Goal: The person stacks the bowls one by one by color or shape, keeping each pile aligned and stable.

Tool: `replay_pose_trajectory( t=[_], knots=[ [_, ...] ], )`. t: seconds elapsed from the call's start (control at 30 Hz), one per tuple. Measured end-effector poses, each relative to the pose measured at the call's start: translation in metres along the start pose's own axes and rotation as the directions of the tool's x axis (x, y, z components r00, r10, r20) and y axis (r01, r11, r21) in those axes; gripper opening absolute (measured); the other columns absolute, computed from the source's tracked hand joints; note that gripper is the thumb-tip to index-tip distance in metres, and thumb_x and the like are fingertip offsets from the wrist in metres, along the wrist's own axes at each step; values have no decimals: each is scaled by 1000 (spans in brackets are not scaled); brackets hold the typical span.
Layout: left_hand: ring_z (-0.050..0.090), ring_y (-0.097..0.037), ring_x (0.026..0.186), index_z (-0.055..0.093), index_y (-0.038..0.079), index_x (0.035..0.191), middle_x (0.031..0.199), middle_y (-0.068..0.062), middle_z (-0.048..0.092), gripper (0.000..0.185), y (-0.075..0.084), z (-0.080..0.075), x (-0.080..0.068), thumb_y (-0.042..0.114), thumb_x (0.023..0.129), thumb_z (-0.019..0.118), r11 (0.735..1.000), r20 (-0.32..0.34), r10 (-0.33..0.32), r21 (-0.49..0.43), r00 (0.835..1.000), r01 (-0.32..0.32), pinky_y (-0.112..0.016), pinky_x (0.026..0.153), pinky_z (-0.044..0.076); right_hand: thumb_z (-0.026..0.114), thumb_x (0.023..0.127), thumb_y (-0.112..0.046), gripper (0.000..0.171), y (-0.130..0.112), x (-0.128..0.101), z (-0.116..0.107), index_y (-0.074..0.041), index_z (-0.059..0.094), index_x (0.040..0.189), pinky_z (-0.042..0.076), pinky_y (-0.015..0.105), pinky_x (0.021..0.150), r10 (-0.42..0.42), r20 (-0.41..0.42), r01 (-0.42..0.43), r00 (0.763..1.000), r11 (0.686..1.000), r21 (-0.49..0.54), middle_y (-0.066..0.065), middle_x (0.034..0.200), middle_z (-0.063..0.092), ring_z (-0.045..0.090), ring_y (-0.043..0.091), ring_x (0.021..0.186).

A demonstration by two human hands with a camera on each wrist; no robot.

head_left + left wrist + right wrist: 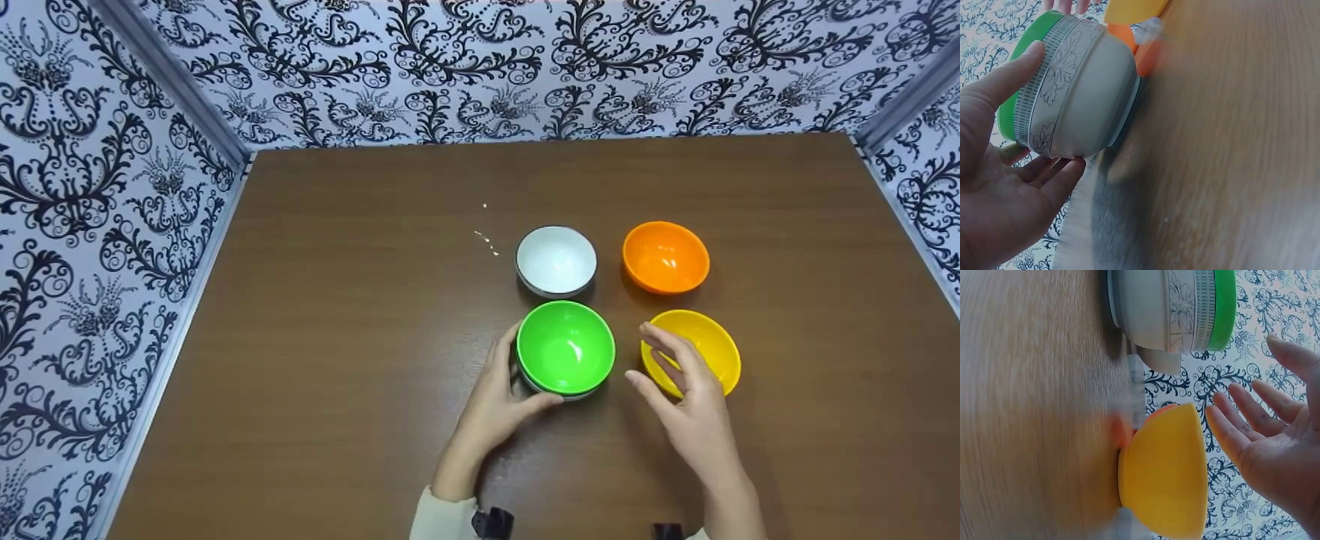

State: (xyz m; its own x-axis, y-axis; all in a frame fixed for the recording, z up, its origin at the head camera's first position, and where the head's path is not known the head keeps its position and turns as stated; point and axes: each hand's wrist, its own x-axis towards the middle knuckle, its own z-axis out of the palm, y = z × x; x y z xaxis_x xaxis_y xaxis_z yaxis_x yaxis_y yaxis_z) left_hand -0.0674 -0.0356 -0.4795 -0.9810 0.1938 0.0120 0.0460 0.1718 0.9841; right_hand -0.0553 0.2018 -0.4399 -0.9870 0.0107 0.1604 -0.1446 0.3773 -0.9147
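On the brown table point(337, 375) four bowls stand near the middle. The left hand point(499, 397) grips the patterned white bowl point(1084, 101) (a green bowl point(565, 346) nests inside it). The right hand point(686, 390) hovers released, fingers straight, between it and the yellow bowl point(709, 345). Behind stand a white bowl point(556, 260) and an orange bowl point(665, 256).
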Motion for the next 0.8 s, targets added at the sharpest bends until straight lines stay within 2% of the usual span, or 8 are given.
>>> replay_pose_trajectory(
  t=[0.17,0.37,0.53,0.8],
  knots=[
    [39,-24,145,27,12,155,156,-11,35,104,0,1,0,22,72,90,1000,-6,-8,25,1000,8,-34,118,39,76,84,0,58,2,0,-3,-6,55,137,42,12,106,-9,-40,9,999,1000,-15,6,137,58,55,-1,124],
    [39,-24,145,27,13,155,156,-10,35,104,1,0,0,22,73,90,999,-12,-19,33,1000,19,-34,119,39,76,84,1,58,3,0,-7,-6,55,137,43,9,105,17,-69,-20,997,999,-41,4,136,58,55,4,123],
    [40,-24,145,26,12,156,156,-10,34,104,0,0,0,21,73,89,1000,-3,2,8,1000,-2,-33,118,40,74,83,8,54,3,0,-9,-1,58,133,44,13,106,-21,-123,19,992,1000,-16,7,132,61,56,6,123],
    [40,-23,145,27,14,156,156,-9,35,104,-2,0,0,22,73,89,1000,-5,5,8,1000,-5,-32,118,40,72,83,12,52,4,-1,-16,1,59,132,43,11,106,-31,-181,34,983,999,11,-9,129,59,54,4,123]
  ],
)
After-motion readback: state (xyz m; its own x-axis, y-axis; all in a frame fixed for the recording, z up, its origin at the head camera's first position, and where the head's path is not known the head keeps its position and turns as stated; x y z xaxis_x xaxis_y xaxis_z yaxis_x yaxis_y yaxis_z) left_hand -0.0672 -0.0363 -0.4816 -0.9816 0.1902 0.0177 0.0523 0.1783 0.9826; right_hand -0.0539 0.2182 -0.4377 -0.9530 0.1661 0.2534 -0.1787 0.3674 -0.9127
